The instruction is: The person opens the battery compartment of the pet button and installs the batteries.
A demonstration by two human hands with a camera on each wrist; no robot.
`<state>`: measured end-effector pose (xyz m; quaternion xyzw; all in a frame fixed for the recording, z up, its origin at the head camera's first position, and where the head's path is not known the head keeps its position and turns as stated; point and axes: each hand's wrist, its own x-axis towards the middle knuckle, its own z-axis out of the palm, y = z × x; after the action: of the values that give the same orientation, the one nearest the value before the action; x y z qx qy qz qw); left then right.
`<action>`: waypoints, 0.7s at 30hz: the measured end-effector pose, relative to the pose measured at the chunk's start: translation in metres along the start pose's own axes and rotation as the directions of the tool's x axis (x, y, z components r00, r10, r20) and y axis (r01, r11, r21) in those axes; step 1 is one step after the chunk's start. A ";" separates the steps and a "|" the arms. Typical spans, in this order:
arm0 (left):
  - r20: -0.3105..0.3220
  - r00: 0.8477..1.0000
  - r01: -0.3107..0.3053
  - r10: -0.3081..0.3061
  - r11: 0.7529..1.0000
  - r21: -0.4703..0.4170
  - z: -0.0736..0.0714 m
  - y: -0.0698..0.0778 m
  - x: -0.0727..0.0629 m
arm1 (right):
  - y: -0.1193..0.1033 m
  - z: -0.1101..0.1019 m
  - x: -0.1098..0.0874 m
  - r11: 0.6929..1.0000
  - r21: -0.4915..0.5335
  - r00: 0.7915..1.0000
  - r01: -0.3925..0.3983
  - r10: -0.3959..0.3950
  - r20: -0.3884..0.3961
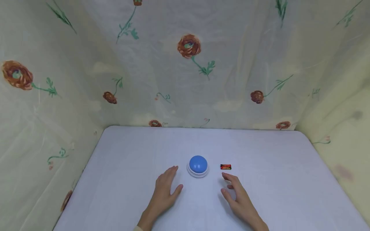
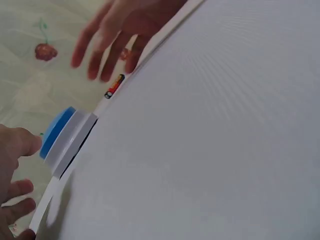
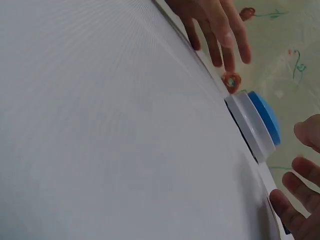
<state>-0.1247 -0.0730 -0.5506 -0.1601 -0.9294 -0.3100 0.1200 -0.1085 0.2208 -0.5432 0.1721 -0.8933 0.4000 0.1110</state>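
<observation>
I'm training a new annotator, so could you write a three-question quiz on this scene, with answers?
1. In the head view, which is nearer the small red item: the left hand or the right hand?
2. True or false: a hand grips the blue-domed button.
3. Fill in: the button's base is coloured ____.

Key: 1. The right hand. 2. False; neither hand grips it. 3. White.

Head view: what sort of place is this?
Probably a screened-off tabletop booth for staged work: flower-patterned sheeting rises behind and on both sides of a white table, with a blue-domed button set out on it.
</observation>
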 end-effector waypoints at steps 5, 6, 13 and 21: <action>-0.021 0.999 -0.037 0.035 0.994 -0.106 0.021 0.005 0.021 | -0.007 0.030 0.025 0.991 0.134 1.000 0.001 0.003 -0.030; -0.022 0.999 -0.033 0.031 0.992 -0.121 0.025 0.006 0.024 | -0.008 0.035 0.028 0.990 0.142 0.999 -0.007 0.013 -0.039; -0.050 0.999 -0.006 0.002 0.996 -0.086 0.048 0.009 0.033 | -0.009 0.058 0.033 0.997 0.055 0.995 -0.054 0.058 -0.079; -0.060 0.998 0.026 -0.024 0.999 0.024 0.041 0.006 0.051 | -0.011 0.067 0.055 0.999 0.039 0.998 -0.011 0.013 -0.063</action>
<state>-0.1747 -0.0323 -0.5627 -0.1375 -0.9312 -0.3045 0.1459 -0.1585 0.1515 -0.5614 0.1560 -0.8825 0.4231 0.1334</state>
